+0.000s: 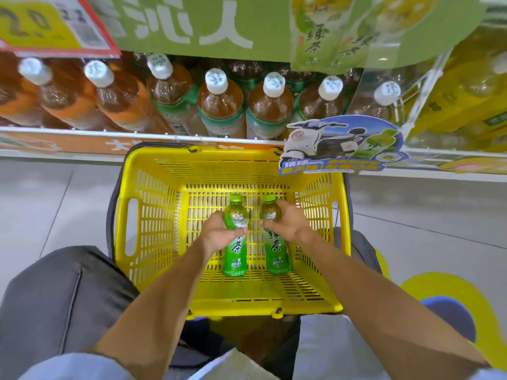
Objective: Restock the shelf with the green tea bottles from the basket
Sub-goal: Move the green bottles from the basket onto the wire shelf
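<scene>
Two small green tea bottles stand side by side inside a yellow plastic basket (153,215) on the floor. My left hand (219,233) grips the left bottle (235,256) around its upper body, thumb and fingers curled round it. My right hand (286,219) grips the right bottle (277,253) just below its green cap. Both bottles have green caps and green labels with white characters. Beyond the basket, the shelf (170,137) holds a row of large white-capped tea bottles (220,105).
A cardboard scooter promo tag (340,145) hangs from the shelf edge over the basket's far right corner. Yellow drink packs (466,105) fill the shelf at right. Grey tiled floor lies on both sides. My knees flank the basket's near edge.
</scene>
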A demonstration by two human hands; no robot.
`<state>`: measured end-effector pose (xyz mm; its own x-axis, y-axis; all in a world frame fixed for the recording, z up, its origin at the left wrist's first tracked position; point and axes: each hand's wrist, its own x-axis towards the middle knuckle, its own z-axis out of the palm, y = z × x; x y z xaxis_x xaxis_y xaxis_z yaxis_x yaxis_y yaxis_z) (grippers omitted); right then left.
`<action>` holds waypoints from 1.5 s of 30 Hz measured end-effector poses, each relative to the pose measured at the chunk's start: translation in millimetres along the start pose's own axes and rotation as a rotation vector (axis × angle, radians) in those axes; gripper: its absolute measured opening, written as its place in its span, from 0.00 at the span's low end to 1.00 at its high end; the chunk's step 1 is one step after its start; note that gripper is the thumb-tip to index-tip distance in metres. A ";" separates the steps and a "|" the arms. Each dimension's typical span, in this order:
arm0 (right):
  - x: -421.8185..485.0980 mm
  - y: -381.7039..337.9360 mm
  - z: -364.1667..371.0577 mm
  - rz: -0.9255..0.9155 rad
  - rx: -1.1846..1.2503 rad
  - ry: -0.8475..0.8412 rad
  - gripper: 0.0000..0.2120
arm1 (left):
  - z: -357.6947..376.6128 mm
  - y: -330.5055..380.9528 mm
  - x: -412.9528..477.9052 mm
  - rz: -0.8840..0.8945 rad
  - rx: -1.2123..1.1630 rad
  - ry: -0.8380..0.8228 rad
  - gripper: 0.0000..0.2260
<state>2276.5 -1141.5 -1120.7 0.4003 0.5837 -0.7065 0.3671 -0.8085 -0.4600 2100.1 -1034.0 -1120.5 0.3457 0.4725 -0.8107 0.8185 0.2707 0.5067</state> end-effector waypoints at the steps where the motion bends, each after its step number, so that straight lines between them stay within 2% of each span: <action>1: -4.3 -3.9 0.3 -0.022 0.003 0.008 0.37 | -2.3 1.2 -3.5 0.015 0.003 0.005 0.15; 3: -14.7 -13.0 -1.5 -0.060 0.010 0.016 0.32 | -7.1 7.7 -14.9 0.043 -0.018 0.010 0.15; 5: -26.3 -24.4 -5.1 -0.095 0.000 0.037 0.32 | -13.4 14.8 -28.2 0.068 -0.039 0.033 0.13; 11: -53.9 -51.7 -16.5 -0.234 -0.028 0.138 0.47 | -31.9 25.7 -59.2 0.173 -0.051 0.126 0.21; 13: -74.4 -67.1 -25.4 -0.262 -0.028 0.163 0.45 | -38.5 27.3 -72.0 0.194 -0.071 0.147 0.28; 16: -102.7 -82.6 -34.6 -0.292 -0.026 0.211 0.43 | -46.3 16.5 -68.6 0.277 -0.119 0.197 0.46; 17: -109.0 -85.4 -36.0 -0.311 -0.015 0.231 0.43 | -50.3 19.3 -79.9 0.297 -0.132 0.190 0.44; 20: -133.5 -96.8 -40.7 -0.384 -0.005 0.270 0.43 | -59.4 37.2 -140.8 0.342 -0.151 0.219 0.20; 22: -148.8 -102.6 -43.9 -0.433 -0.007 0.295 0.44 | -62.8 37.6 -158.1 0.393 -0.154 0.241 0.15; 26: -181.6 -113.1 -52.5 -0.531 0.020 0.334 0.46 | -73.7 39.5 -191.7 0.493 -0.201 0.295 0.18; 29: -205.4 -120.6 -62.6 -0.599 0.057 0.378 0.44 | -81.7 44.2 -211.6 0.557 -0.188 0.307 0.32; 30: -214.1 -123.3 -66.3 -0.618 0.062 0.396 0.42 | -83.8 46.0 -220.2 0.578 -0.205 0.302 0.32; 34: -244.8 -137.5 -86.9 -0.697 0.091 0.453 0.39 | -93.1 60.6 -251.8 0.679 -0.218 0.327 0.20; 36: -259.7 -143.6 -99.4 -0.725 0.089 0.489 0.40 | -99.5 70.1 -259.6 0.734 -0.216 0.336 0.20; 39: -276.2 -149.6 -117.9 -0.751 0.108 0.563 0.42 | -110.4 87.6 -274.0 0.807 -0.229 0.377 0.37; 41: -288.1 -153.6 -129.8 -0.776 0.136 0.617 0.42 | -115.9 99.3 -284.8 0.855 -0.237 0.398 0.44; 43: -298.0 -156.6 -142.5 -0.800 0.171 0.654 0.42 | -117.3 115.5 -300.3 0.889 -0.244 0.397 0.43; 45: -306.6 -158.9 -156.0 -0.820 0.184 0.700 0.42 | -115.9 130.5 -317.2 0.909 -0.221 0.397 0.33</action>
<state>2226.4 -1180.2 -747.1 0.5011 0.8163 0.2873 0.6327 -0.1191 -0.7652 2044.0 -1051.3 -763.2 0.5850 0.8099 0.0438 0.2049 -0.1998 0.9582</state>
